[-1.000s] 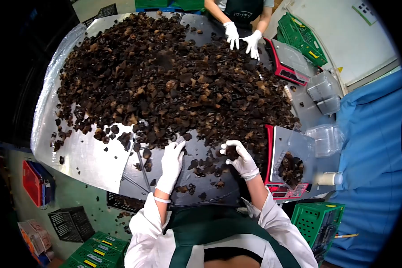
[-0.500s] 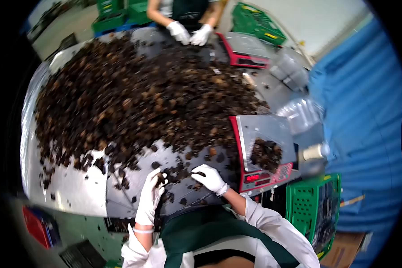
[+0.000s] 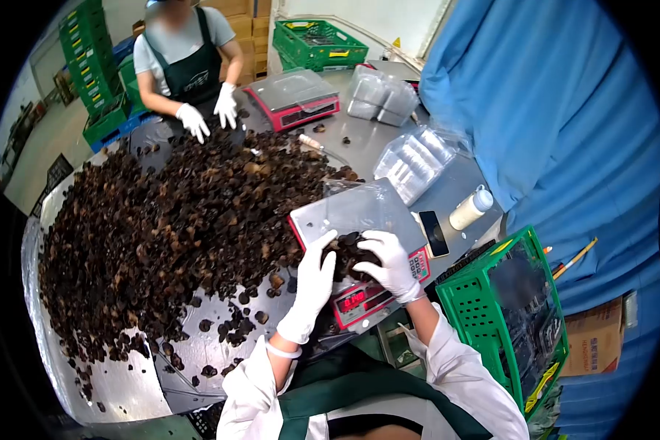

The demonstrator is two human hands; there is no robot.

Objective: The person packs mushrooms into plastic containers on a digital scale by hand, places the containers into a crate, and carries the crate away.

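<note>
A large heap of dark brown, fungus-like pieces [image 3: 176, 213] covers much of the metal table [image 3: 117, 385]. On the red scale [image 3: 374, 209], a clear plastic container holds a smaller pile of the same pieces [image 3: 352, 255]. My left hand [image 3: 317, 282] is at the pile's left side, gloved in white, its fingers extended and apart from the thumb. At the right side, my gloved right hand [image 3: 390, 265] curves its fingers over the pile and touches it. Red digits glow on the scale's display [image 3: 352, 300].
Across the table stands a co-worker [image 3: 191, 66] in a dark apron, near a second scale [image 3: 293, 95]. Clear containers [image 3: 414, 161], a phone [image 3: 433, 234] and a white bottle [image 3: 471, 208] lie to the right. A green crate [image 3: 477, 323] is at the lower right.
The view has swung right. Both my hands have moved from the loose pieces at the table's front to the pile on the scale. The co-worker's hands have moved apart.
</note>
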